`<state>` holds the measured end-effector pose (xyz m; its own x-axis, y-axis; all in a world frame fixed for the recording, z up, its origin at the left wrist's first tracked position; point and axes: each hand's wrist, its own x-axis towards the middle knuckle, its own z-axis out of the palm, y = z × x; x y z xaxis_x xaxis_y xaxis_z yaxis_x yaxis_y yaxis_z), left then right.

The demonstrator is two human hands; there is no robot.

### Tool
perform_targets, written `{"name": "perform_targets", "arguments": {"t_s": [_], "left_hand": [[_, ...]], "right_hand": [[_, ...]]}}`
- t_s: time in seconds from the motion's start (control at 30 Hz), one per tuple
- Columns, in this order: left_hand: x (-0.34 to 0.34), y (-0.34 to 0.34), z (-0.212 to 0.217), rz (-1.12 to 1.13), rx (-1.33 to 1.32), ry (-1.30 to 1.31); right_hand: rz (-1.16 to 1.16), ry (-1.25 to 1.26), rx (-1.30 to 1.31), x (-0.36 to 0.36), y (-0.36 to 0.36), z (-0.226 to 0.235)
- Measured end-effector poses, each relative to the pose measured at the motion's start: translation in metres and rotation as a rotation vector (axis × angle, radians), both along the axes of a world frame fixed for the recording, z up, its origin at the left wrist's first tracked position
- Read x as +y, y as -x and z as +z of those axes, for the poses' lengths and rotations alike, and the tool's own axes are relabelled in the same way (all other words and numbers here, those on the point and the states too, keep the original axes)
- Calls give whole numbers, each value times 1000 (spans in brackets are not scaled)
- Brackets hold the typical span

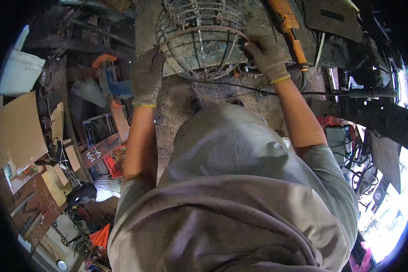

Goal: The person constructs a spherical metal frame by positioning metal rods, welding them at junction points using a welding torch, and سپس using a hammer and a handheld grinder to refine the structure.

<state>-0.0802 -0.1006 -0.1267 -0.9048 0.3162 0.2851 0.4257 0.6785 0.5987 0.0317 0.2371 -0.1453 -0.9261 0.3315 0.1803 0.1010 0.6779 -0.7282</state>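
A rounded cage of rusty metal rods (203, 29), with hoops crossing curved ribs, rests on a dark, worn workbench (145, 27) at the top of the view. Both my hands wear dark knitted gloves with yellow cuffs. My left hand (148, 75) is at the left side of the cage, its fingertips curled at the rim and partly lost in shadow. On the opposite side, my right hand (268, 58) grips the rim, with the thumb and fingers closed around a rod. The far part of the cage is cut off by the upper edge.
An orange long-bodied tool (283, 18) lies right of the cage, beside a dark flat plate (333, 20). A black cable (240, 86) runs across below the bench edge. Scrap metal, cardboard (20, 127) and a blue vise-like piece (118, 84) crowd the left.
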Motion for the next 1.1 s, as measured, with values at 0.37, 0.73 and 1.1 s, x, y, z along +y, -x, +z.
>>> {"name": "perform_targets", "arguments": {"t_s": [0.37, 0.73, 1.1], "left_hand": [[-30, 29, 15, -268, -155, 124], [-13, 25, 20, -192, -193, 223], [-13, 23, 15, -171, -307, 109]], "right_hand": [[-52, 67, -58, -2, 4, 3], [46, 43, 161, 19, 4, -2], [-12, 998, 54, 47, 12, -16]]}}
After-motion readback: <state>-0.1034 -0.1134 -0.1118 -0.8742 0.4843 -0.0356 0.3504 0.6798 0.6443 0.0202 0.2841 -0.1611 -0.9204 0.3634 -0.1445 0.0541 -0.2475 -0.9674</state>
